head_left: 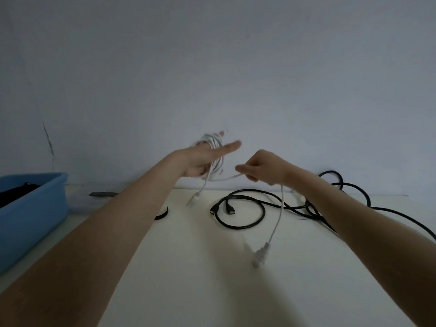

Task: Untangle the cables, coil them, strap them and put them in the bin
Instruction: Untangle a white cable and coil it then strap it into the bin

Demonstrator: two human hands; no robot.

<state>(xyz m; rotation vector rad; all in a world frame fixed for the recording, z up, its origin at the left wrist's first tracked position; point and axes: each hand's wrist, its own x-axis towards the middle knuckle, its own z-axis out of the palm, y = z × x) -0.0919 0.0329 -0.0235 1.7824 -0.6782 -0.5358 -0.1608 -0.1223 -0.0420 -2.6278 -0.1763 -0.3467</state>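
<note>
Above desk (pixel 188 267) center: left hand (pixel 203 159) carrying white cable (pixel 215 147) coil, fingers straight; right hand (pixel 262 168) at 3 o'clock pinching free tail, running left-right, connector dangling at 6.

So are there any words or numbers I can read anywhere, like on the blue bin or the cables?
None: no word, label, brand or number can be read in this picture.
Blue bin: plain side, no label showing.
White cable coiled round the left hand, its tail pinched by the right hand: no print showing.
Black cable on the table: plugs too small and blurred to tell.
</note>
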